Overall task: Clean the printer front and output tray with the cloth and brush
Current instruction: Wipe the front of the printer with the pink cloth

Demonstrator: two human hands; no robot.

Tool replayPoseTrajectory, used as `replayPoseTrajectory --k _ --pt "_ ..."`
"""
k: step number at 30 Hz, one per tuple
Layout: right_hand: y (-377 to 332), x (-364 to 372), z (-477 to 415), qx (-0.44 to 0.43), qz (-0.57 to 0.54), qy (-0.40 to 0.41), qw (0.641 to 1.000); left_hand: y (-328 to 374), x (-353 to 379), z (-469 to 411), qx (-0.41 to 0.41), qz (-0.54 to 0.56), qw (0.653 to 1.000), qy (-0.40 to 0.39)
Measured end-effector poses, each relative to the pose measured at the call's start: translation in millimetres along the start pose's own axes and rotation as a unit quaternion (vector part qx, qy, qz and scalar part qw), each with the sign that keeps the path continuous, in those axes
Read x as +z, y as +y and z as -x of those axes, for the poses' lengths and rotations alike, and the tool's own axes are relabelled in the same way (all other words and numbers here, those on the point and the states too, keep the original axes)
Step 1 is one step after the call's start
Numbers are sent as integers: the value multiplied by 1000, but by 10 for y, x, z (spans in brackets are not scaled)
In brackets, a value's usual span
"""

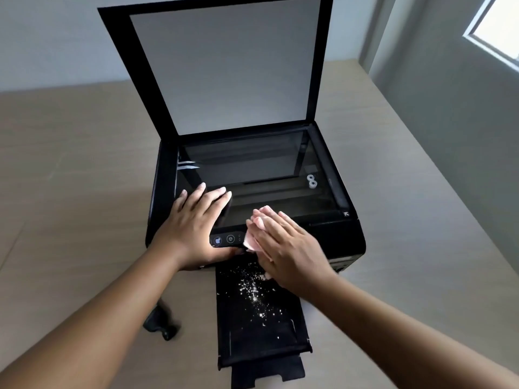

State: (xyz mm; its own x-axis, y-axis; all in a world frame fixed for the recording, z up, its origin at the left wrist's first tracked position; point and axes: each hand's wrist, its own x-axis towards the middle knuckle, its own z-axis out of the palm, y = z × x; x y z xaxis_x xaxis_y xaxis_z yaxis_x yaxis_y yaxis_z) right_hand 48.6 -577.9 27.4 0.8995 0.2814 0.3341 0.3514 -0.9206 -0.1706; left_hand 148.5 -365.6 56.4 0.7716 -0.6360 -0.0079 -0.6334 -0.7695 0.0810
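A black printer (345, 237) stands on the table with its scanner lid (224, 66) raised. My left hand (196, 223) lies flat on the front left corner, fingers spread over the glass edge, thumb under the control panel (224, 240). My right hand (289, 248) presses a pink cloth (259, 223) flat against the front edge, just right of the panel. The extended output tray (258, 332) below is sprinkled with white crumbs (254, 290). A black brush (160, 321) lies on the table left of the tray, partly behind my left forearm.
The beige table (70, 178) extends left and right of the printer. Its right edge (455, 175) runs diagonally beside a grey wall. A window (500, 26) is at the upper right. Two small white gears (311, 181) show under the scanner glass.
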Motion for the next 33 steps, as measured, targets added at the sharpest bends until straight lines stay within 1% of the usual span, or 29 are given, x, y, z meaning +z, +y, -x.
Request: replayPoseTrajectory --k 1,2,3,5,6,7,8,10,13,14,15,16,17,19,20,21,22,23,24,26,28,30,33 --pt "92 -38 50 -19 9 -10 1000 -24 -14 2 9 6 1000 -7" --pt "154 -61 107 -14 19 -8 1000 -70 -43 18 18 11 1000 -19" --pt "171 -74 164 16 27 3 999 -136 -64 44 24 11 999 -34" --pt "29 -58 168 115 34 30 992 -294 -96 106 16 -13 999 -46" --pt "-92 -14 103 150 28 37 988 -348 -99 139 4 -24 999 -42" --pt "-228 40 16 164 17 38 986 -380 -93 167 -7 -27 999 -35" --pt "-349 89 -69 159 2 40 986 -396 -78 182 -13 -23 999 -26" --pt "-446 132 -182 121 -16 43 992 -387 -57 179 -19 -14 1000 -14" --pt "-301 30 -120 34 -20 -10 999 -391 -54 181 -15 -12 1000 -7" --pt "-226 -38 -74 16 -27 -27 999 -392 -48 184 -15 -9 1000 -3" --pt "-163 -125 -28 21 -46 -36 998 -389 -47 187 -14 -7 1000 -4" --pt "-121 -235 19 54 -73 -24 996 -385 -51 186 -14 -6 1000 -5" --pt "-84 -353 66 107 -101 9 989 -390 -53 181 -13 -4 1000 -5" --pt "19 -572 223 207 -143 108 962 -378 -55 169 -13 2 1000 -2" --pt "97 -643 322 246 -140 150 947 -372 -61 169 -13 6 1000 1" --pt "173 -665 400 282 -121 173 936 -377 -59 175 -13 8 1000 1" --pt "247 -634 437 321 -98 174 926 -384 -58 187 -14 8 1000 2" --pt "298 -559 435 354 -73 153 920 -390 -56 194 -14 9 1000 5" --pt "313 -451 414 369 -43 124 920 -393 -55 198 -12 10 1000 8" --pt "270 -233 333 371 16 90 924 -395 -48 195 -7 11 1000 11" --pt "236 -182 184 367 47 71 926 -401 -33 182 -7 9 1000 14" --pt "206 -226 19 340 61 40 938 -404 -35 171 -4 1 1000 8" --pt "40 -208 -215 264 54 -6 963 -406 -35 164 -4 -4 1000 5"
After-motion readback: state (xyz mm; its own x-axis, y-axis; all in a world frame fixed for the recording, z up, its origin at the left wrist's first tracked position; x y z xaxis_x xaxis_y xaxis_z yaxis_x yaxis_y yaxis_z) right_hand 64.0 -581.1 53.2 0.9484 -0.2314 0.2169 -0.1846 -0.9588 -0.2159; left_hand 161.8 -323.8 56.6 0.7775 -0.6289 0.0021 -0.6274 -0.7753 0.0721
